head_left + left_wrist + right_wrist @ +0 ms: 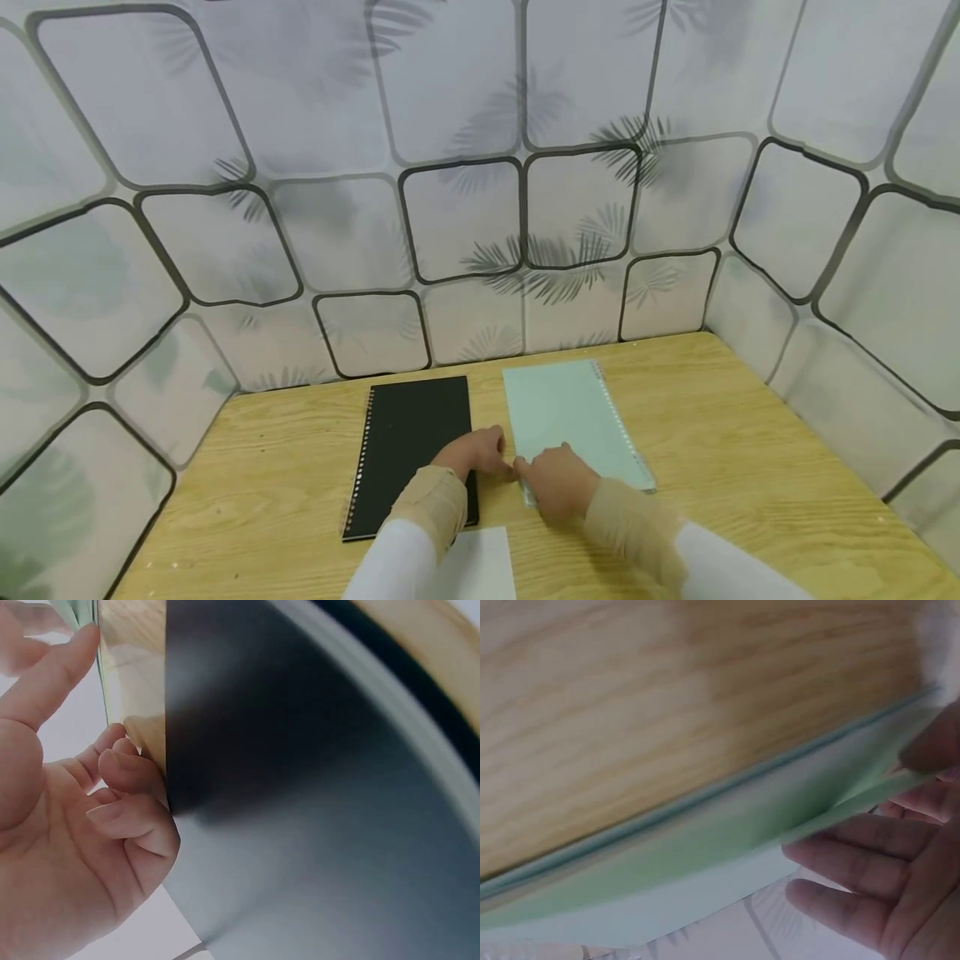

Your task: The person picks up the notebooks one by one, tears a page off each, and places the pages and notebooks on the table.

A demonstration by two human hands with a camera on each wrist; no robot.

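Note:
A mint-green spiral notebook lies at the right, its coil along the right side. My right hand is at its near left corner; in the right wrist view its thumb and fingers pinch the green cover, which is lifted along this edge. My left hand reaches over the right edge of a black spiral notebook to the same corner. In the left wrist view its thumb is stretched out at the green edge, with the other fingers curled beside the black cover. I cannot tell whether it grips the edge.
A white sheet of paper lies at the near edge, partly under the left forearm. The wooden table runs back to patterned fabric walls behind and on both sides. A strip of wood separates the two notebooks.

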